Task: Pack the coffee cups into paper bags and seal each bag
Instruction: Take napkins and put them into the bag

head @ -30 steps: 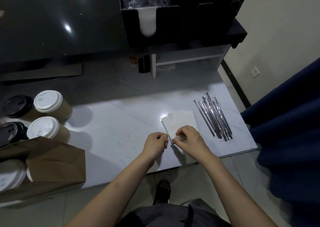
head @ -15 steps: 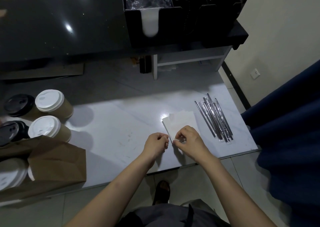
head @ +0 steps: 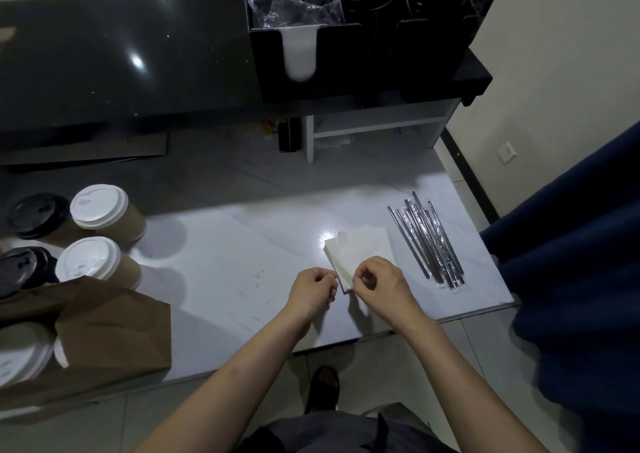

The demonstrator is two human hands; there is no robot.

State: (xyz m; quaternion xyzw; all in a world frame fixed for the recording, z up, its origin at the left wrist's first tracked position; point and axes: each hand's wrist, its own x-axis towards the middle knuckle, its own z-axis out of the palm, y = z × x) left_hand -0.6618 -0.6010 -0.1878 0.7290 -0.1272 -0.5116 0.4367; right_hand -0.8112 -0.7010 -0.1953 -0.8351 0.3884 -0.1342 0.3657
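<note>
A small stack of white napkins [head: 360, 250] lies on the white table [head: 225, 262], near its front edge. My right hand [head: 384, 286] pinches the stack's near corner with curled fingers. Just left of that corner my left hand [head: 313, 291] is curled, its fingertips at the stack's edge. Two brown coffee cups with white lids [head: 104, 210] [head: 93, 262] and two with black lids [head: 38, 215] [head: 20, 271] stand at the far left. A brown paper bag [head: 114, 335] lies in front of them, with white lids [head: 20, 359] showing at its mouth.
Several wrapped black straws [head: 427, 241] lie right of the napkins. A black counter with a cup and lid dispenser [head: 346, 37] rises behind the table. A dark blue curtain [head: 571, 279] hangs at the right. My foot [head: 323, 388] shows on the tiled floor below the table edge.
Both hands have stayed at the napkin stack's near corner, the fingers shifting only slightly. Nothing else has moved.
</note>
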